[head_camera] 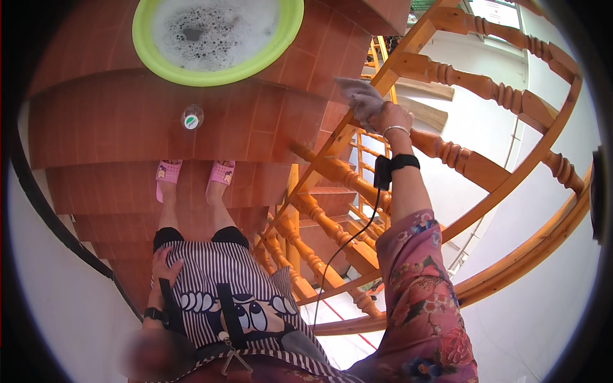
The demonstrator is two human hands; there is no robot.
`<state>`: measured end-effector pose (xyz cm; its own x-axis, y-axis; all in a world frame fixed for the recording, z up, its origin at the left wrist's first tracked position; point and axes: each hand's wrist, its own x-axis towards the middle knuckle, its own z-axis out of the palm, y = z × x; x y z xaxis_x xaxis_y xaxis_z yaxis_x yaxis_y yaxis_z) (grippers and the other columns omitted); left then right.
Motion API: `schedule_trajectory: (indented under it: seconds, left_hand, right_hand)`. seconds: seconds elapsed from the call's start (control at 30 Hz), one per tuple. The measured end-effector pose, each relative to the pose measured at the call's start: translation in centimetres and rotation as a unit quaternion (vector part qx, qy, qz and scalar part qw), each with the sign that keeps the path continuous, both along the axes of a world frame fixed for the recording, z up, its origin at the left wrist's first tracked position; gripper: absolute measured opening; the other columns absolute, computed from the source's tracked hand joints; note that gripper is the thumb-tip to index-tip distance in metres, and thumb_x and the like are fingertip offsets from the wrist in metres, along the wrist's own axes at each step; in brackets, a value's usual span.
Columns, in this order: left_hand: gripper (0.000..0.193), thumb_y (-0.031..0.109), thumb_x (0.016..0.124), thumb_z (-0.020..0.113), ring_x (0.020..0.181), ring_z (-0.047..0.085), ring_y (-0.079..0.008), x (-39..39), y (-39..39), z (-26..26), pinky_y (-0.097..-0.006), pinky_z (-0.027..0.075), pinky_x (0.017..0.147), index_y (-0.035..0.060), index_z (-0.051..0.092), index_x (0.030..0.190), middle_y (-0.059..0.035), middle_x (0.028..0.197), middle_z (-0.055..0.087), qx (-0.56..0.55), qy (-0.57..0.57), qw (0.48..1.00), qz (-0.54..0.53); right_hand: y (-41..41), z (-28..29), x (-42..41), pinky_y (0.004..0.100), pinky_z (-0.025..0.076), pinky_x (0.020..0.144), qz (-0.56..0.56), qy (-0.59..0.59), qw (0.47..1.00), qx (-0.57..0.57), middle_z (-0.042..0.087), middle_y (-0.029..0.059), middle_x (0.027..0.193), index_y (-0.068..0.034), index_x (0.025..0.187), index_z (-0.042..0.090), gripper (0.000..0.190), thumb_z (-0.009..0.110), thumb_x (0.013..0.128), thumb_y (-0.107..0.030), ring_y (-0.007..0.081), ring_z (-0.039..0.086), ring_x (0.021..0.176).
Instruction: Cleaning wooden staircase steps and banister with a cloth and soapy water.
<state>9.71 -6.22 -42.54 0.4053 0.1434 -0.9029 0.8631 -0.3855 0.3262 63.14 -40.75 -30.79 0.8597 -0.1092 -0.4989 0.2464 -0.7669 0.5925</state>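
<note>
My right hand grips a greyish-purple cloth, pressing it against the bottom rail of a wooden stair banister, close to the end of a turned baluster. Part of the cloth sticks out past my fingers. Against the side of my striped apron, at the thigh, rests my left hand, empty with its fingers spread. A lime-green plastic basin full of foamy water stands on a higher tiled step in front of me.
Below the basin, a clear bottle with a green-and-white cap stands on a reddish-brown step. My feet in pink slippers are one step lower. A black cable hangs from my right wrist strap. The handrail curves along the right.
</note>
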Motion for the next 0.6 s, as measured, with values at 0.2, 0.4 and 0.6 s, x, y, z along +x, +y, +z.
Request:
schedule_trajectory:
  seconds: [0.2, 0.4, 0.6]
  left_hand:
    - [0.056, 0.031, 0.067, 0.07, 0.122, 0.037, -0.0361, -0.1, -0.6, -1.0, -0.039, 0.03, 0.103, 0.0096, 0.054, 0.116, -0.0231, 0.13, 0.039, 0.007, -0.008, 1.0, 0.014]
    - [0.056, 0.033, 0.067, 0.069, 0.121, 0.038, -0.0355, 0.5, -0.8, -0.7, -0.0394, 0.031, 0.102, 0.0106, 0.055, 0.116, -0.0228, 0.13, 0.04, 0.01, -0.018, 0.998, 0.057]
    - [0.056, 0.033, 0.068, 0.069, 0.122, 0.037, -0.0361, 1.4, -0.8, -0.7, -0.0399, 0.03, 0.102, 0.011, 0.054, 0.117, -0.023, 0.13, 0.039, 0.011, -0.026, 0.997, 0.077]
  right_hand:
    - [-2.9, -2.4, -3.1, 0.0401, 0.037, 0.078, 0.232, -0.082, 0.968, 0.051, 0.063, 0.0163, 0.087, -0.006, 0.088, 0.061, 0.018, 0.053, 0.076, -0.017, 0.03, 0.056, 0.087]
    - [-1.9, -1.8, -7.5, 0.0424, 0.036, 0.079, 0.284, 0.111, 0.952, 0.037, 0.06, 0.0118, 0.085, -0.009, 0.084, 0.063, 0.015, 0.051, 0.075, -0.013, 0.0278, 0.054, 0.087]
    - [-2.0, -0.6, -9.2, 0.0467, 0.031, 0.094, 0.318, 0.037, 0.936, 0.148, 0.056, 0.017, 0.105, -0.004, 0.09, 0.063, 0.026, 0.058, 0.068, -0.016, 0.0302, 0.048, 0.106]
